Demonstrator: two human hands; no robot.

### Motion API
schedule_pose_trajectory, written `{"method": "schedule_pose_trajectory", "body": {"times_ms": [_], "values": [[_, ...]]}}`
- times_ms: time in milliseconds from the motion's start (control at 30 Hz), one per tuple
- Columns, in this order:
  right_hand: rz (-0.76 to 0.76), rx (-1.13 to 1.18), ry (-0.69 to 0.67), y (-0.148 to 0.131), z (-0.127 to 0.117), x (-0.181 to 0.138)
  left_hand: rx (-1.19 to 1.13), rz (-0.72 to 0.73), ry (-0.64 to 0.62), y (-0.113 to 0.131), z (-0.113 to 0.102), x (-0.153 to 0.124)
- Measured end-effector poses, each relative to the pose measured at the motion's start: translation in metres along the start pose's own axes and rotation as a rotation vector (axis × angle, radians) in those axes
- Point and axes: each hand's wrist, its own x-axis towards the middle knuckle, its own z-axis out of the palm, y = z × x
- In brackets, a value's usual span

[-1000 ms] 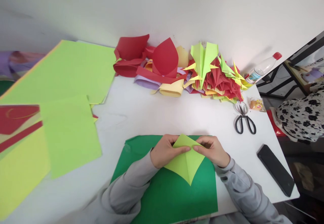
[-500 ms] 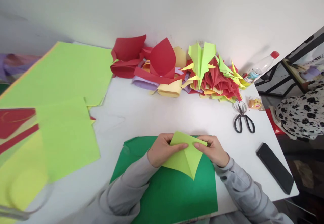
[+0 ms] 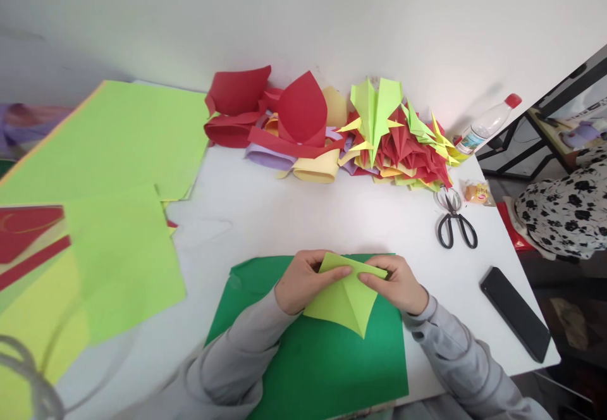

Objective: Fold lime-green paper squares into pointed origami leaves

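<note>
A folded light green paper (image 3: 346, 303) with a point toward me rests over a dark green sheet (image 3: 313, 363) on the white table (image 3: 284, 217). My left hand (image 3: 301, 281) pinches the paper's upper left edge, thumb on top. My right hand (image 3: 398, 284) pinches its upper right edge. Both hands are closed on the paper, their fingertips nearly meeting at its top.
A heap of folded red, yellow and green paper shapes (image 3: 379, 142) lies against the wall. Black scissors (image 3: 453, 221), a phone (image 3: 515, 322) and a plastic bottle (image 3: 488, 123) sit at right. Large light green sheets (image 3: 118, 148) cover the left. A person in patterned cloth (image 3: 564, 211) is at far right.
The top of the folded paper has been pressed lower and flatter between my hands. The view shifted slightly; a blurred cord appears at the bottom left.
</note>
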Motion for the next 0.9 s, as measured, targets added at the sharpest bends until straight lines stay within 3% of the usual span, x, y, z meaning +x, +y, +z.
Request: {"method": "schedule_pose_trajectory", "body": {"times_ms": [167, 333, 900], "values": [[-0.084, -0.088, 0.006, -0.0026, 0.0012, -0.0006, 0.033, 0.143, -0.021, 0.0, -0.0003, -0.002], [-0.111, -0.07, 0.099, -0.0048, 0.0023, -0.0004, 0.074, 0.264, -0.058, 0.0022, -0.0003, -0.0039], [-0.18, -0.039, 0.117, -0.0054, 0.0041, -0.0005, 0.129, 0.463, -0.037, 0.0011, -0.0027, -0.0037]]}}
